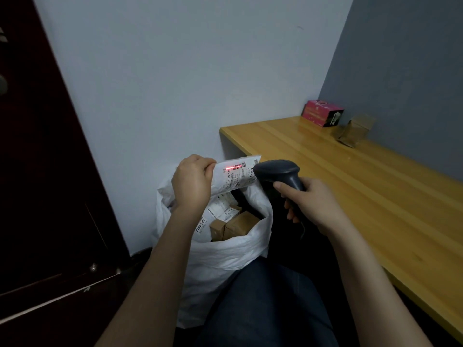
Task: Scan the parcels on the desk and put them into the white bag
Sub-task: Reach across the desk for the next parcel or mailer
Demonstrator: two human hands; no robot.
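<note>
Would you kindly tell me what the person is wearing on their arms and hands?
Nothing shows on either: the left hand and right hand are ungloved, with no rings, watch or bracelet visible. The left forearm and right forearm are bare to the frame edge, with no sleeves in view. Dark blue trousers cover the lap.

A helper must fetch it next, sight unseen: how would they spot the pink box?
Follow the long wooden desk to its far end, by the grey wall. The pink box sits there in the corner. Its bright pink sets it apart from the dull brown packet beside it.
</note>
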